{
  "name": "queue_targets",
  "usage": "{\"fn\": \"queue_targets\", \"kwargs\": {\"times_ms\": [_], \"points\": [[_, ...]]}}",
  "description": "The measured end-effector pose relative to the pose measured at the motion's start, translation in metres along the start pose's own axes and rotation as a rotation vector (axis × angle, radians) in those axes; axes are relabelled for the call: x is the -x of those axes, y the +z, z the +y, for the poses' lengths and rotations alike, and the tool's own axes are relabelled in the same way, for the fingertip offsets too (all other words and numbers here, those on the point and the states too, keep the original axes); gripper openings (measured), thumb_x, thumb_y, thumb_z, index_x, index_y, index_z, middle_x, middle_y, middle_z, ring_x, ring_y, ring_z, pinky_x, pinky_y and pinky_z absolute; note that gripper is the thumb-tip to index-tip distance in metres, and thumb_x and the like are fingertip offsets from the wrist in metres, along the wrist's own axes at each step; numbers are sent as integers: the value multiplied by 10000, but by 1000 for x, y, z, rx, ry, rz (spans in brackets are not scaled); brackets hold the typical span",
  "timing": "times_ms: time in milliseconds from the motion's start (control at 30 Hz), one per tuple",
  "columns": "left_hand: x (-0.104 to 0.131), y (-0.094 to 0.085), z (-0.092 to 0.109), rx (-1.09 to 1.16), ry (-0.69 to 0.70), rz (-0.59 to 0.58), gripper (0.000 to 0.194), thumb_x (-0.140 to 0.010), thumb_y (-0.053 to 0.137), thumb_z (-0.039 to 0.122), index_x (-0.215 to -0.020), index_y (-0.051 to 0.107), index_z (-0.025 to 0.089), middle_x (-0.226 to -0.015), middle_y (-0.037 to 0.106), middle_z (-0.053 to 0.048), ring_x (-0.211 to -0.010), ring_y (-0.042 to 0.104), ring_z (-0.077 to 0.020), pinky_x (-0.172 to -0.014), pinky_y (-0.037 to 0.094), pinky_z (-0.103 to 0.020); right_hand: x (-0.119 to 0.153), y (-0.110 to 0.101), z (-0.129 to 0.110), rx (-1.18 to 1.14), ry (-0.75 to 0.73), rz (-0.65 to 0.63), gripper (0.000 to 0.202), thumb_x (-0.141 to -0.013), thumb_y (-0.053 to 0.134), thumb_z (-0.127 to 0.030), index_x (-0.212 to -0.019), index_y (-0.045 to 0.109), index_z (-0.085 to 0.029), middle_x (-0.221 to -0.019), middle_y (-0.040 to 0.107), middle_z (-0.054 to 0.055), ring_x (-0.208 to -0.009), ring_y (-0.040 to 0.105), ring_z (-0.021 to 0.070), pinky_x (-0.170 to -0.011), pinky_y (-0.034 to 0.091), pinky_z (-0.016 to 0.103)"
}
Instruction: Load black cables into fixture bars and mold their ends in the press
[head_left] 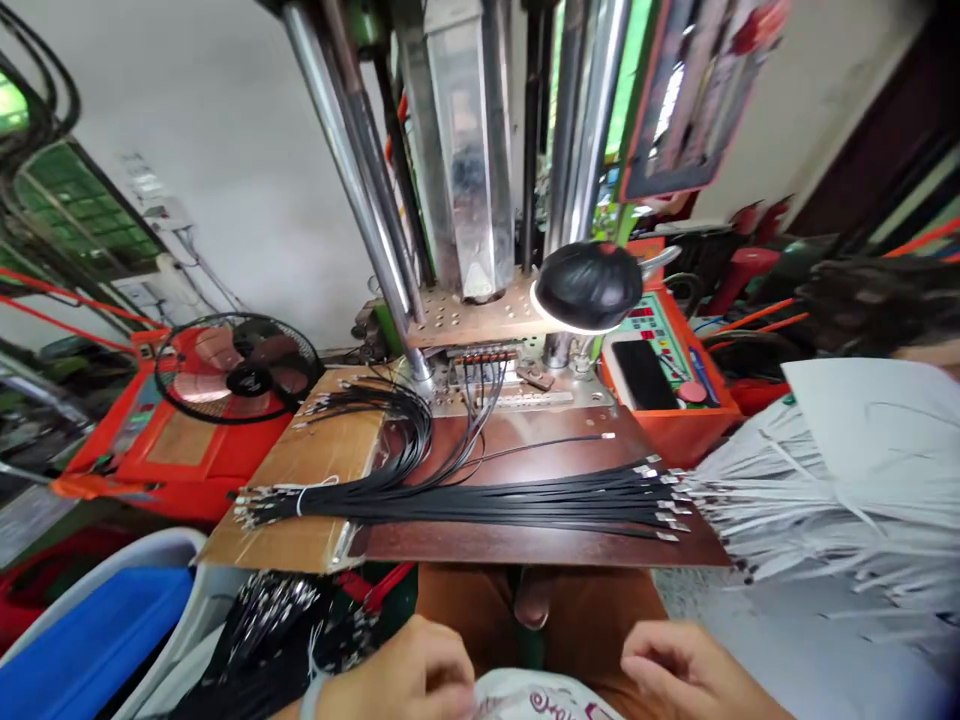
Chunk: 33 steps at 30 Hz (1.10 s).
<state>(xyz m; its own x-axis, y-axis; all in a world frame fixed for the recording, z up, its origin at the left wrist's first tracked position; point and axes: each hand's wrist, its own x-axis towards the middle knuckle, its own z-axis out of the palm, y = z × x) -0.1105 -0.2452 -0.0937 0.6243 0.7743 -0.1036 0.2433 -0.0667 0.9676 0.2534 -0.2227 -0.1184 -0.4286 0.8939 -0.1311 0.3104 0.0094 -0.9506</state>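
At nearly seven o'clock of the view, the left hand point(424, 668) is loosely closed with its fingers bent inward, and at five o'clock the right hand point(686, 668) is curled in the same way; both palms are hidden, so I cannot say whether something small is inside. The tied bundle of black cables point(495, 503) lies at six o'clock, beyond both hands and apart from them, across the brown table point(600, 550), with its left end on the cardboard point(300, 545). A black fan point(247, 378) stands at nine o'clock.
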Motion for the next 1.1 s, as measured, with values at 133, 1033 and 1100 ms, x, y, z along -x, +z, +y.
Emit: {"fn": "queue_targets", "kwargs": {"times_ms": [133,1033,1100], "points": [[-10,-17,-73,757,-154,467,336,-829,684,500,-1002,667,212,-934,701,-53,-867,698,-189,-802,568,-338,-7,5,54,-700,427,156,449,-722,759,-513,-1075,651,-257,-937,691,43,-586,584,138,-438,386,228],[-56,-29,-137,1234,70,1187,318,-637,875,273,-901,711,208,-900,759,-14,-816,706,-156,-823,563,-270,-58,7,80,-1227,308,650,494,-515,907,-448,-916,655,-306,-807,659,-54,-616,553,147,-521,541,293],[-56,-29,-134,1222,61,1193,307,-662,856,264,-927,707,220,-894,756,-6,-836,702,-158,-860,548,-280,-59,9,77,-1233,304,655,478,-523,903,-452,-894,648,-291,-797,655,-65,-612,545,135,-536,536,284]]}}
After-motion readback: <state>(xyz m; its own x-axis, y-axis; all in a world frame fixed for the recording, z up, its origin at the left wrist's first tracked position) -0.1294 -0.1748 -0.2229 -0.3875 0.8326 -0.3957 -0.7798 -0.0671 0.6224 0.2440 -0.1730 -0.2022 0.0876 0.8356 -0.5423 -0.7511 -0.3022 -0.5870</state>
